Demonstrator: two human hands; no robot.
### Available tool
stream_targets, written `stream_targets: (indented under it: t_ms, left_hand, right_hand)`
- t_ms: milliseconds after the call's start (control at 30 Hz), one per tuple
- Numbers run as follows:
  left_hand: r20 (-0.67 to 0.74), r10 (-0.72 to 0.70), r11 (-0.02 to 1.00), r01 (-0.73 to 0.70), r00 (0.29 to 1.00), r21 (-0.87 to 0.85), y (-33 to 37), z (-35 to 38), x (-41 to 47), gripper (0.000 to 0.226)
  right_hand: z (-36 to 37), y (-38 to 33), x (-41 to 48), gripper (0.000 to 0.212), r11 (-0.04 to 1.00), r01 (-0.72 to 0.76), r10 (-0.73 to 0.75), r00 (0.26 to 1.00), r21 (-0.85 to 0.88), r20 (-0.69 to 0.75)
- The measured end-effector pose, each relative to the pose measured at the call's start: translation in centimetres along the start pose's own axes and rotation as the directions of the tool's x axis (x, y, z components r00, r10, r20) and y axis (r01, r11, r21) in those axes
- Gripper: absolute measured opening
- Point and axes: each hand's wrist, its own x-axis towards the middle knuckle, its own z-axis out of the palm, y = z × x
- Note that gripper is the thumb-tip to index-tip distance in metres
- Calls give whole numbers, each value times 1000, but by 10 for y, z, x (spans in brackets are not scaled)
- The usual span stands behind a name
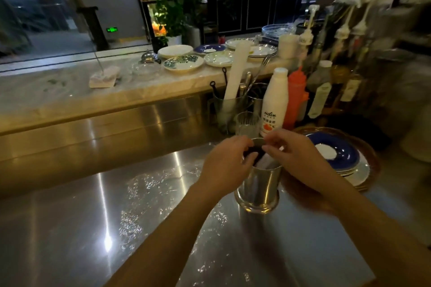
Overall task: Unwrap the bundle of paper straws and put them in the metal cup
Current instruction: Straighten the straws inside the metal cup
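A shiny metal cup [258, 186] stands upright on the steel counter, right of centre. A dark bundle of paper straws [256, 152] sticks out of its mouth, with a pale wrapper [264, 163] showing inside the rim. My left hand [225, 165] curls around the dark bundle at the cup's left rim. At the right rim, my right hand [296, 154] pinches the top of the bundle with thumb and forefinger. The lower part of the bundle is hidden in the cup and behind my fingers.
Right of the cup is a stack of plates [342, 158] with a blue one on top. Behind it stand a clear glass [247, 123], a white bottle [274, 102], an orange squeeze bottle [296, 98] and a utensil holder [229, 109]. More plates [184, 63] lie on the marble ledge.
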Motion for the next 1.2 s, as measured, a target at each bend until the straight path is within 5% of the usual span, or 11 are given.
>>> stream_targets:
  t_ms: [100,233,367,633,867,1000,1100,1200]
  left_hand:
    - [62,32,999,-29,998,-38,10,17,13,25]
    - [161,-19,999,26,987,-42,15,35,24,38]
    - [288,-66,996,82,955,-43,15,47,31,39]
    - [406,-126,990,143,905,-11,6,55,37,42]
    - [406,-91,996,89,909,25,-2,52,43,31]
    - [319,-91,995,69,943,78,-9,48,43,27]
    - [212,-32,990,1,977,143,-12,45,40,24]
    - [122,51,979,-73,991,189,-20,39,38,21]
  right_hand:
    - [-9,22,4,28,997,-50,46,995,-51,-85]
    - [-11,39,1,45,997,-73,73,997,-12,33]
    - [-4,48,-3,33,998,-56,52,989,30,135]
    - [-8,43,14,21,975,-34,77,978,-218,192]
    - [-9,33,32,20,932,-31,147,943,-361,299]
    - [10,27,60,29,782,-52,353,858,-621,372]
    - [15,28,66,30,815,-38,292,889,-578,353]
    - [14,27,58,19,936,57,60,946,-346,318]
